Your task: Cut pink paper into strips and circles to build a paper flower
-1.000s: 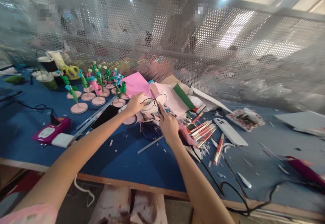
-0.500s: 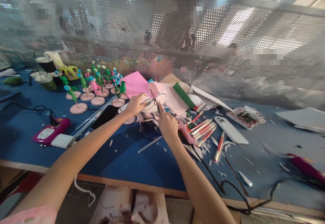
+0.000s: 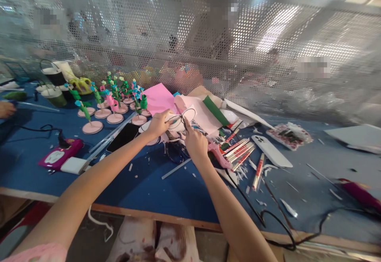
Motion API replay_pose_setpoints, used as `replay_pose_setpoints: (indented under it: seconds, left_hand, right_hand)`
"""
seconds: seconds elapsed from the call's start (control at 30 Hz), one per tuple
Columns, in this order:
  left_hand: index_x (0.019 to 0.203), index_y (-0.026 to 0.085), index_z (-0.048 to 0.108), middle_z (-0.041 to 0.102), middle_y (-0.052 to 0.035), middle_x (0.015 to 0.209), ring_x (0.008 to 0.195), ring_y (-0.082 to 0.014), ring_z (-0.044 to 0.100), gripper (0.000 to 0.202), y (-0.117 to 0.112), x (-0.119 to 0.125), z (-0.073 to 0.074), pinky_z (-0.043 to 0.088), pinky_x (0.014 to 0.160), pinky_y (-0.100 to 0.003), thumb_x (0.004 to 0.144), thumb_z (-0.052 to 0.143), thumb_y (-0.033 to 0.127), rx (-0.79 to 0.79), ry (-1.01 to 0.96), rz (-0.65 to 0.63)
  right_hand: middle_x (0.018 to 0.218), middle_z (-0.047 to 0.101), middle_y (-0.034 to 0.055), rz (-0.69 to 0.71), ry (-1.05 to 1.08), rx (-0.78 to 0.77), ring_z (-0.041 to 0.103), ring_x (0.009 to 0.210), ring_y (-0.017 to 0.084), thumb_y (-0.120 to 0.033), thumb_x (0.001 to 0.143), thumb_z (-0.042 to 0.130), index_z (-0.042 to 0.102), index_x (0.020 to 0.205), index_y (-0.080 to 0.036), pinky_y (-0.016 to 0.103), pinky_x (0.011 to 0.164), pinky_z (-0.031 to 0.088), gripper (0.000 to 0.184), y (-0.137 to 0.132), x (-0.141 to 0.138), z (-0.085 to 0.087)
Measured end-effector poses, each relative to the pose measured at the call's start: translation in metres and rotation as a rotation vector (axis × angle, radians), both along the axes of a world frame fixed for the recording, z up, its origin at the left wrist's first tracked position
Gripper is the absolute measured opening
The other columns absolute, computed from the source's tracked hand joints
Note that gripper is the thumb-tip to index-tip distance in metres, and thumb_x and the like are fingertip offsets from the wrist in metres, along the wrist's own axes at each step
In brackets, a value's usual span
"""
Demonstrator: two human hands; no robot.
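Observation:
My left hand (image 3: 160, 123) is closed on the edge of a white paper (image 3: 189, 113) that carries black curved outlines like loops. My right hand (image 3: 197, 144) is wrapped round a pair of scissors (image 3: 185, 122), whose blades meet the paper between two of the loops. The paper is held up over a heap of scraps. Just beyond it lie a pink sheet (image 3: 160, 98) and a pale pink sheet with a green strip (image 3: 214, 111). A pink glue gun (image 3: 218, 155) lies right of my right hand.
Several small paper-flower stands on round pink bases (image 3: 92, 127) stand at left. A black phone (image 3: 123, 137), purple power strip (image 3: 61, 153), white phone (image 3: 271, 151) and red-white sticks (image 3: 258, 171) lie about. A black cable (image 3: 258, 216) crosses the front right. Another person's hand (image 3: 6, 109) is far left.
The scissor blades, seen sticking up past the paper before, now show less, closer in at the paper. Another person's hand has come in at the far left. Both my hands stay nearly in place.

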State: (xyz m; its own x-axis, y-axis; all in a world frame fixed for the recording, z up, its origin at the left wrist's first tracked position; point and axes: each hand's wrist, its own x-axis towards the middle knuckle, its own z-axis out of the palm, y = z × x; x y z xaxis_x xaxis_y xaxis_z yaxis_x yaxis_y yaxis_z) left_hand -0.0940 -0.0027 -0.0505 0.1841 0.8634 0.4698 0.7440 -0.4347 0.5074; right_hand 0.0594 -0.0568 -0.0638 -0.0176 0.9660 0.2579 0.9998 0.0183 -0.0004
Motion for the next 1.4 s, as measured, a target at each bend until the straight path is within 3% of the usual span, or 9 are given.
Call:
replay_pose_setpoints:
  seconds: [0.43, 0.9, 1.4]
  left_hand:
    - [0.099, 0.016, 0.057, 0.065, -0.0057, 0.074, 0.071, -0.0208, 0.06, 0.025, 0.004, 0.002, -0.006, 0.044, 0.066, -0.029, 0.074, 0.062, 0.017, 0.006, -0.012, 0.073]
    - [0.089, 0.018, 0.056, 0.063, -0.0033, 0.072, 0.068, -0.0193, 0.058, 0.015, 0.001, 0.001, -0.002, 0.042, 0.064, -0.027, 0.075, 0.061, 0.017, -0.015, -0.039, 0.103]
    - [0.101, 0.016, 0.055, 0.064, -0.0074, 0.078, 0.078, -0.0238, 0.061, 0.024, -0.001, 0.001, -0.001, 0.043, 0.069, -0.03, 0.079, 0.061, 0.022, -0.046, 0.019, 0.141]
  right_hand:
    - [0.097, 0.065, 0.0083, 0.013, -0.039, 0.013, 0.065, 0.076, 0.018, -0.017, 0.094, 0.037, -0.001, 0.151, -0.03, 0.025, 0.061, 0.047, 0.069, 0.002, 0.003, -0.007]
    - [0.095, 0.062, 0.0092, 0.024, -0.092, 0.004, 0.064, 0.075, 0.018, -0.016, 0.094, 0.038, 0.0, 0.151, -0.028, 0.023, 0.059, 0.047, 0.07, 0.004, 0.002, -0.015]
    - [0.094, 0.062, 0.0089, 0.051, -0.095, -0.019, 0.066, 0.076, 0.018, -0.011, 0.091, 0.039, -0.004, 0.151, -0.027, 0.024, 0.063, 0.049, 0.075, 0.002, 0.002, -0.01]
